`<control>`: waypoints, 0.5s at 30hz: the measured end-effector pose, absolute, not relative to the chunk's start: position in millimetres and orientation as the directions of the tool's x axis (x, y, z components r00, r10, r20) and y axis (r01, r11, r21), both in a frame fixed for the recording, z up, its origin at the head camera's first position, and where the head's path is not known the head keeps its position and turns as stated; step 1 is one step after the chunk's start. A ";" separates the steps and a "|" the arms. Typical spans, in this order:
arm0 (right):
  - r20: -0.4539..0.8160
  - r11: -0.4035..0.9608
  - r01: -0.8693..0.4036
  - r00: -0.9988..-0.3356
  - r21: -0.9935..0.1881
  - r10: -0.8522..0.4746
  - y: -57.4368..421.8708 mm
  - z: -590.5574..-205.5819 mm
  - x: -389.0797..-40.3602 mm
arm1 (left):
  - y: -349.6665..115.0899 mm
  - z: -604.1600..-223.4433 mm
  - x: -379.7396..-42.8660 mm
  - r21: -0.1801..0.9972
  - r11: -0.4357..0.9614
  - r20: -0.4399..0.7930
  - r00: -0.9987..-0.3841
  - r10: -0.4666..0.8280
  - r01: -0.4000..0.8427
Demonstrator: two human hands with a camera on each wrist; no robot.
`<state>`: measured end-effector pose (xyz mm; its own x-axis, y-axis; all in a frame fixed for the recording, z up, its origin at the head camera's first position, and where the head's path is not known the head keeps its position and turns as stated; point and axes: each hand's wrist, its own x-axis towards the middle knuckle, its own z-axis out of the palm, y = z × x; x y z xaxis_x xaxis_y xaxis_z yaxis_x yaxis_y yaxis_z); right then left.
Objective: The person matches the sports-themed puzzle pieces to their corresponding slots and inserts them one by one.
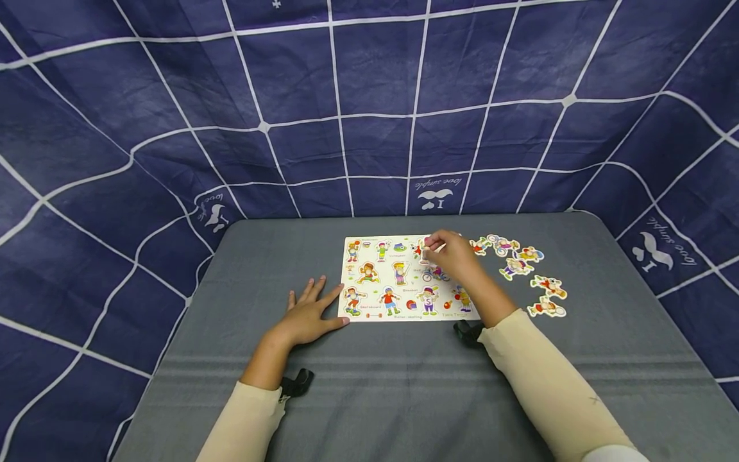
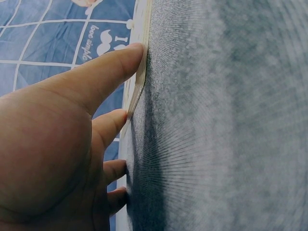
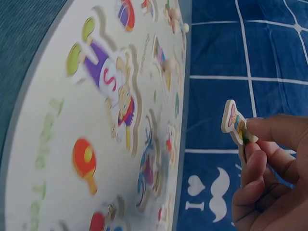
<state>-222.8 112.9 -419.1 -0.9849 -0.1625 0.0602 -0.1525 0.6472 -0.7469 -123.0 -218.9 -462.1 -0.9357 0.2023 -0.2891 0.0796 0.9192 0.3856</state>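
A right hand (image 1: 458, 258) pinches a small, flat, painted wooden figure piece (image 3: 235, 120) above a white, illustrated rectangular puzzle board (image 1: 387, 277); a left hand (image 1: 305, 319), fingers spread, touches the board's edge. The piece looks light and stiff, best pinched by its edges.

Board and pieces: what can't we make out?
Held piece: head view, mostly behind the right hand; right wrist view, partly behind the same hand.
Board: head view, right hand covers part of the upper right; right wrist view, cut off by the frame's edges; left wrist view, nearly edge-on, face unreadable.
Loose pieces: head view, too small for printed detail.
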 end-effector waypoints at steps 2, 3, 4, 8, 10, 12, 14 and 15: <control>0.070 0.641 -0.165 -0.983 -0.750 -0.171 107.7 -419.2 -225.1 | -219.0 -462.3 -122.7 0.385 0.920 -0.288 -0.937 0.199 0.077; 0.070 0.639 -0.166 -0.983 -0.751 -0.172 105.1 -419.3 -226.5 | -219.0 -462.3 -122.6 0.385 0.920 -0.288 -0.937 0.197 0.075; 0.075 0.641 -0.172 -0.982 -0.748 -0.176 102.8 -419.5 -227.9 | -219.0 -462.3 -122.4 0.385 0.920 -0.287 -0.938 0.196 0.075; 0.076 0.653 -0.184 -0.979 -0.735 -0.191 93.9 -420.4 -234.6 | -218.9 -462.2 -122.0 0.385 0.920 -0.282 -0.939 0.199 0.079; 0.073 0.655 -0.191 -0.976 -0.731 -0.204 89.7 -421.5 -239.1 | -218.9 -461.9 -122.0 0.388 0.918 -0.282 -0.938 0.201 0.080; 0.067 0.659 -0.196 -0.974 -0.726 -0.216 85.6 -422.2 -243.1 | -219.1 -461.9 -121.9 0.393 0.916 -0.279 -0.938 0.206 0.084; 0.064 0.664 -0.205 -0.971 -0.719 -0.230 81.2 -422.9 -247.4 | -219.2 -461.8 -122.0 0.396 0.914 -0.279 -0.937 0.208 0.085; 0.066 0.666 -0.211 -0.969 -0.716 -0.237 79.0 -423.2 -249.4 | -219.3 -461.7 -122.1 0.397 0.914 -0.279 -0.937 0.210 0.086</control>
